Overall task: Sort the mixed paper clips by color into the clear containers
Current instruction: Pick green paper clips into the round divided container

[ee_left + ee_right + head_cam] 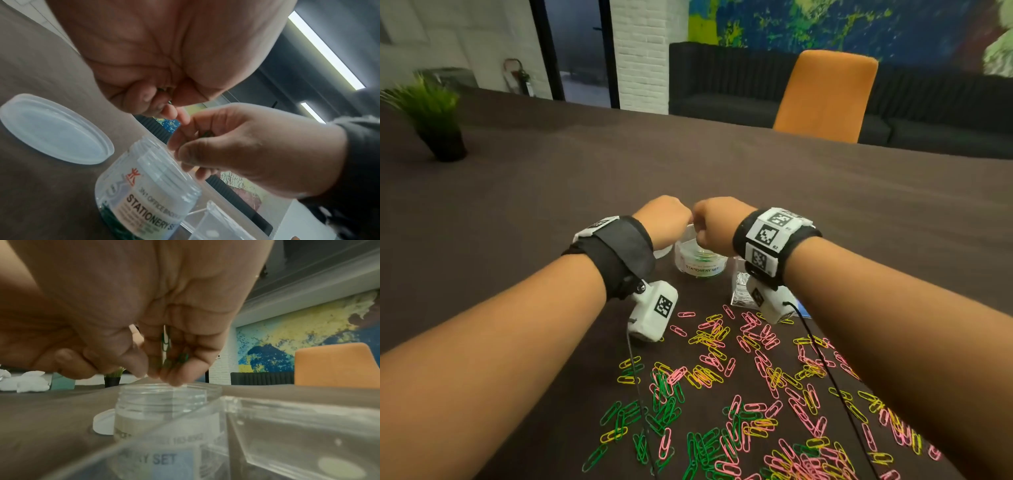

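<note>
we see bare forearms, no sleeves. the left hand (662, 221) wears a wide black fabric wristband (616, 253) with a white tag plate on top and a screw at its lower edge; beneath hangs a white camera box (654, 310) bearing a black-and-white square marker, a thin black cable trailing. the right hand (717, 222) wears a black band (774, 245) covered in white marker tiles, with its own white box (770, 301) and cable

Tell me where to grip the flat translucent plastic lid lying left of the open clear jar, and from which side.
Pinch the translucent plastic lid by its thin raised rim, coming from above on the side away from the clear round jar. It lies flat on the brown table, so only the edge offers purchase, and the left hand is nearest, though it already grips green paper clips.
</note>
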{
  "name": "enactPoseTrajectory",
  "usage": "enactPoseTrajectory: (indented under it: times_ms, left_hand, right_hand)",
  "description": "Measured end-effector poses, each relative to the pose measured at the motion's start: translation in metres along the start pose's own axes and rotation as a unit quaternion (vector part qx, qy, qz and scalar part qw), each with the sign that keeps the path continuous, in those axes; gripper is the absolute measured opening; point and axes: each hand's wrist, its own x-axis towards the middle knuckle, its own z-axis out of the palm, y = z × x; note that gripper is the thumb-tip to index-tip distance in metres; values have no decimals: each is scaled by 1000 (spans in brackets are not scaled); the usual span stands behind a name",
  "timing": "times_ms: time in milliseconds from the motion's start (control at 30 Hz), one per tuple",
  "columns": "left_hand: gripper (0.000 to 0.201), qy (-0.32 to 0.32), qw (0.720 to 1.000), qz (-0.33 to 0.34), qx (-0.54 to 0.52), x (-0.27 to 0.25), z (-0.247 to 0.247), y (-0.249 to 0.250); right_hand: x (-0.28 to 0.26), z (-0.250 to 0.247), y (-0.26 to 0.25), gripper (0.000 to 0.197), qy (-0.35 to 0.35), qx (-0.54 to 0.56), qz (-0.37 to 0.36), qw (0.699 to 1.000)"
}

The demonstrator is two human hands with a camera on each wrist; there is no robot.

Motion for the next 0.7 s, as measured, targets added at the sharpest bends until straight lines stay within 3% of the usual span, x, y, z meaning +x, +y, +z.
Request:
enactPoseTrajectory:
  times_ms: [67, 167, 233, 333, 500, 633, 700]
  left_hand:
    - [35, -3, 1000, 21, -9, 1, 2, -10]
    - [42, -7, 997, -2, -82, 2, 1, -15]
    - [35, 5, 991, -16, -132, 4, 3, -9]
    - [23, 16, 994, 15, -107, 10, 11, 6]
    - [27, 4, 989, 35, -144, 14, 30, 18]
    - [30, 19, 991, 72, -112, 8, 35, 18]
    - [30, 42, 989, 71, -120, 4, 34, 15]
  right_hand:
    - [9, 8, 2, 15, -16, -4, -2, 1000]
    - [10, 9, 11, 29, -10, 30, 0, 999]
    - [8, 7, 20, 25, 8, 62, 3, 998]
    - [0, 3, 36, 21, 51, 113, 11, 992]
    - [-21, 0, 59, 37, 91, 224, 32, 970]
    - [-28, 0, 55, 26, 92, 308, 31, 947]
    - [-25, -1, 48, 19, 81, 252, 28, 964]
